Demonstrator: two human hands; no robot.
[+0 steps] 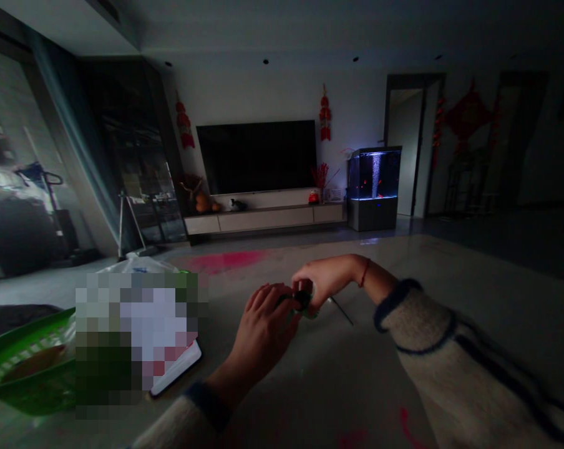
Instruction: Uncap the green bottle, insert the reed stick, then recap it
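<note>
My left hand (263, 327) and my right hand (326, 279) meet over the table (366, 374), both with fingers curled around a small dark and greenish object (304, 302) held between them. I cannot make out what the object is in the dim light. A thin dark stick or cord (342, 310) runs from under my right hand down to the tabletop. A red string circles my right wrist (365, 272). Both arms wear a cream sweater with dark blue cuffs.
A green plastic basket (24, 368) sits at the table's left edge. Beside it lie a blurred-out patch and a flat white-edged phone or notebook (179, 374). Across the dark room stand a TV (257, 156), a low cabinet (263, 218) and a lit fish tank (374, 178).
</note>
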